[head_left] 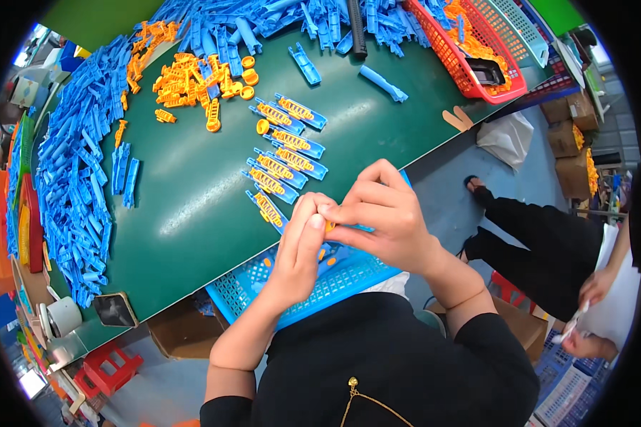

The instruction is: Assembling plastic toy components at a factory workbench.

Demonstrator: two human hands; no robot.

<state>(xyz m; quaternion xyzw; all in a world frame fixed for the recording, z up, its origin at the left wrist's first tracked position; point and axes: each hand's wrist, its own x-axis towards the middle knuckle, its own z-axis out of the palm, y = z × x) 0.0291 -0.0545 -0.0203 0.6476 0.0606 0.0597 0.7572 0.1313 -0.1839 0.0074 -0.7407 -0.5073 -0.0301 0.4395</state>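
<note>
My left hand and my right hand meet over the table's near edge, fingers closed. Between their fingertips shows a small orange plastic piece; the fingers hide most of it. Just beyond my left hand, blue plastic half-shells lie in a slanting row, with ribbed orange inserts seated in them. Below both hands sits a blue plastic basket with a few blue and orange parts inside.
Loose blue shells pile along the left and far sides of the green table. Orange parts form a heap at the back. A red basket stands far right, a phone near left. Another person is at right.
</note>
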